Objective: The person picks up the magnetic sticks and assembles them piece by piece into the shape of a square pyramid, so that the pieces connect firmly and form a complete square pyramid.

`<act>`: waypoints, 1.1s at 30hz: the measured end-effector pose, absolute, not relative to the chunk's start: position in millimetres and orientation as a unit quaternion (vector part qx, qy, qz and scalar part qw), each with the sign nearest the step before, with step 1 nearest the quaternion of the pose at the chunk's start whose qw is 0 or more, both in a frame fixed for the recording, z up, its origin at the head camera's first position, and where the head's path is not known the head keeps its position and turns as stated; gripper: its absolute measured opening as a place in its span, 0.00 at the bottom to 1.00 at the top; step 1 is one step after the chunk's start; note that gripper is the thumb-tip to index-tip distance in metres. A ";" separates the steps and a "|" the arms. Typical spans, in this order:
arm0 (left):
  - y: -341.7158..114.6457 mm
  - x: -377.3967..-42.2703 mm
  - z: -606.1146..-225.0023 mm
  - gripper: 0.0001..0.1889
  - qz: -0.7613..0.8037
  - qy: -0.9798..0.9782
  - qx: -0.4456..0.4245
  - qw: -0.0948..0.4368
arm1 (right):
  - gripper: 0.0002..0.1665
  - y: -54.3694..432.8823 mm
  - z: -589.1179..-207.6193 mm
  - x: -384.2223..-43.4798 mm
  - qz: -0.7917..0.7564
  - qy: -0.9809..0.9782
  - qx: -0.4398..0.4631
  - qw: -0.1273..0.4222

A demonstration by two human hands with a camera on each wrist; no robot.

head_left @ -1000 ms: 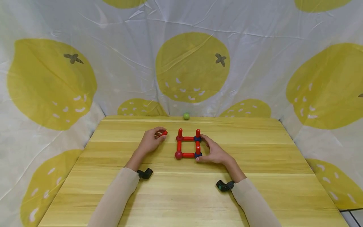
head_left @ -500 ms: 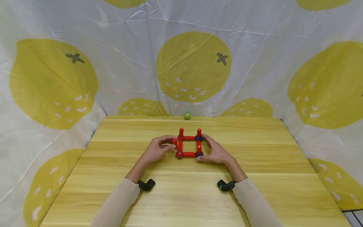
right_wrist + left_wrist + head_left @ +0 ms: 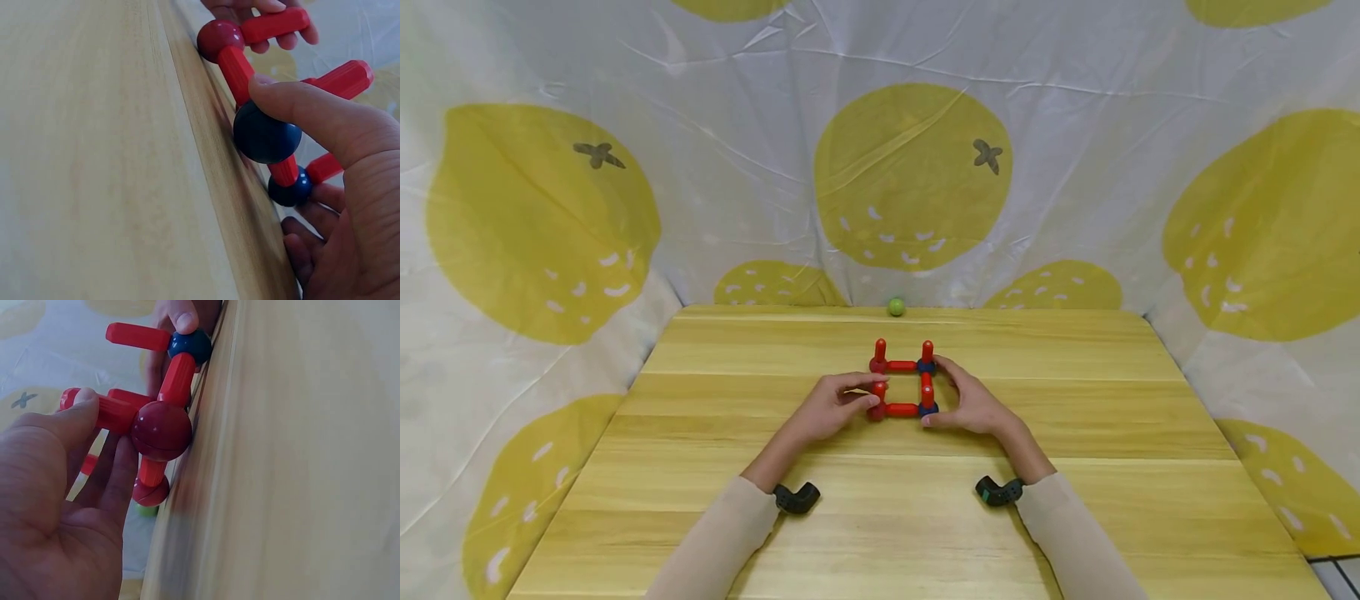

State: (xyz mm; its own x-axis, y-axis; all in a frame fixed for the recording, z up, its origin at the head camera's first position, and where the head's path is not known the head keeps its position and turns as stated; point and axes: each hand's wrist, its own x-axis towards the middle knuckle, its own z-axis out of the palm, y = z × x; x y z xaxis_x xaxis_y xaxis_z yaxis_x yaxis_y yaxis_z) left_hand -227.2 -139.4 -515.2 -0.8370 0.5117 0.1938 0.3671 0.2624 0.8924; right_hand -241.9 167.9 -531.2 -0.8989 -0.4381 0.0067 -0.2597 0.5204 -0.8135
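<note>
On the table lies a square frame of red rods joined by balls, with short rods standing up from its corners. My left hand pinches an upright red rod between thumb and fingers. That rod's lower end meets the near-left dark red ball. My right hand grips the frame's right side, its thumb on the near blue ball and its fingers at the far blue ball. At the far-left corner another dark red ball carries its own upright rod.
A small green ball sits at the table's back edge, behind the frame. The wooden table reaches back to a hanging cloth printed with yellow fruit. Each wrist bears a black camera.
My left hand has moved right, bringing the red rod from the frame's left side onto the near-left ball and turning it upright. The right hand has kept its hold.
</note>
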 end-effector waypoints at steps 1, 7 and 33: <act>-139.0 -226.8 -515.0 0.22 0.543 0.791 0.274 0.070 | 0.71 168.3 -531.6 -242.0 -0.446 0.866 -0.203 0.099; -140.3 -225.4 -514.5 0.23 0.554 0.790 0.251 0.075 | 0.65 173.5 -533.4 -241.3 -0.483 0.843 -0.226 0.071; -140.6 -224.6 -510.8 0.15 0.459 0.857 0.233 0.023 | 0.11 164.0 -520.6 -224.5 -0.477 0.843 -0.249 0.021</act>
State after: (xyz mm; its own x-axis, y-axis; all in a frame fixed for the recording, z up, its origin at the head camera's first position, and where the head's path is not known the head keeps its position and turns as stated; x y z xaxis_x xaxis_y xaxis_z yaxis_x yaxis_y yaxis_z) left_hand -224.6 -140.6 -510.8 -0.8903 0.4207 0.1744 0.3782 0.4696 0.7978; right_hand -224.5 164.0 -520.6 -0.8753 -0.4393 0.2020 -0.3995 0.4217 -0.8140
